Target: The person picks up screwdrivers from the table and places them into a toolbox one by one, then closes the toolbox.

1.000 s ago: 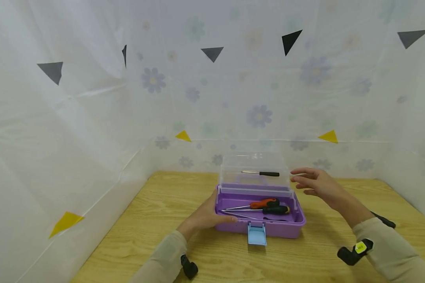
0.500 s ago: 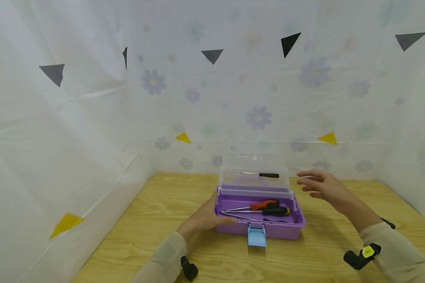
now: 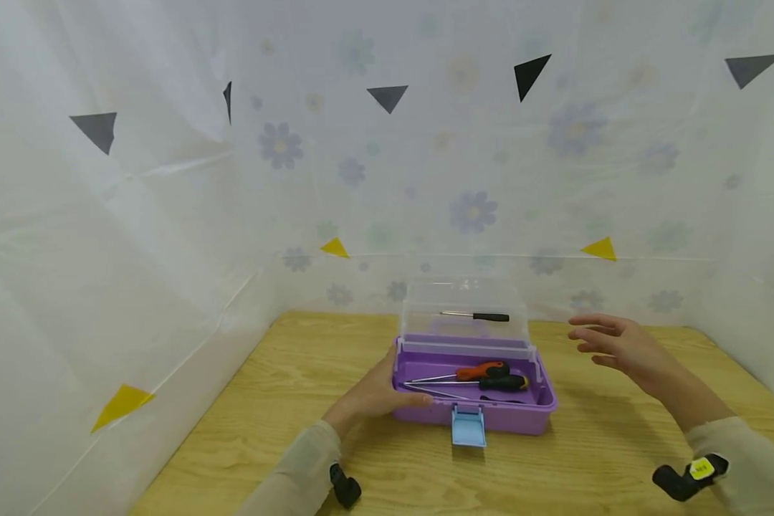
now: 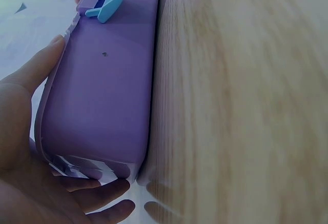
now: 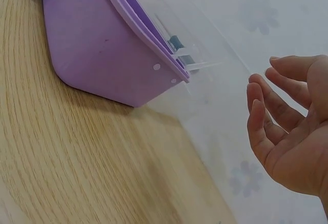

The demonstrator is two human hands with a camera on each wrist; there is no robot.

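Left grip (image 3: 370, 393) holds purple toolbox (image 3: 516, 421), likely steadying left end; right grip (image 3: 628, 349) relaxed, empty; lid (image 3: 464, 299) tipped to far side, exposing screwdrivers (image 3: 499, 384).

So basically the right hand (image 3: 628, 351) is what moved. A second ago its fingertips looked just beside the clear lid (image 3: 419, 322) of the purple toolbox (image 3: 516, 421); half a second later a small gap showed, and now they're well out to the right of the toolbox, with most of that shift in the second half. The sleeve (image 3: 748, 455) and wrist camera (image 3: 677, 484) went along, farther right of the toolbox too. Same with the soft shadow (image 3: 609, 419) on that side. Oh, and a dark thing that poked out past the forearm (image 3: 693, 401), right of the toolbox, is now hidden behind the arm.
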